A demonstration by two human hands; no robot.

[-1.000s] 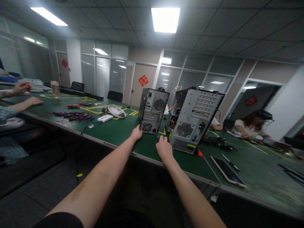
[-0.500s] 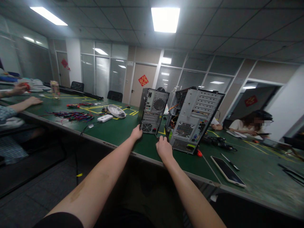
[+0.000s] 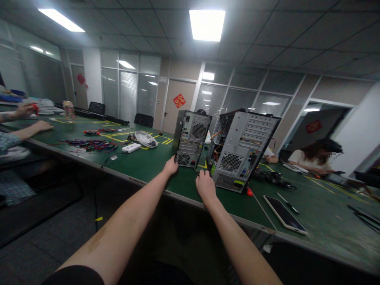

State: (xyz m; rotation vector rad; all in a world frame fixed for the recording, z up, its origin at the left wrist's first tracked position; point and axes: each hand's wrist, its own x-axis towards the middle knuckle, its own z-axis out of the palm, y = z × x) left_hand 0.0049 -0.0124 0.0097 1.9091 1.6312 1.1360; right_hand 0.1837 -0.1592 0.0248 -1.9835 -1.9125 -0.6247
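- Left hand [image 3: 170, 166]: fingers against the lower left edge of the smaller tower [image 3: 190, 136]; fingertips mostly hidden, can't tell how firmly it grips. Probably best used as a brace so the case doesn't skid.
- Smaller tower: upright on the green table [image 3: 151, 164], near the front edge, rear panel facing the person.
- Thin dark item [image 3: 196, 171]: points from the right hand [image 3: 205, 184] toward the tower's bottom edge. Tool or cable, can't tell; contact unclear. If a tool, straight line and light pressure would suit.
- Right hand: curled narrow around that item, low over the table. Small, steady moves look safest, larger tower [image 3: 242, 144] being just beside it.
- Surface: loose coloured wires [image 3: 89, 145], white box [image 3: 131, 148], white round dish [image 3: 145, 139], black cables [image 3: 274, 178], phone [image 3: 285, 213], thin silver item [image 3: 287, 203] just beside it.
- Room: co-worker's hand [image 3: 28, 109] far left, black chair [image 3: 144, 120], door with red paper [image 3: 179, 100], bright ceiling panel [image 3: 207, 25], seated person [image 3: 308, 158] at right.
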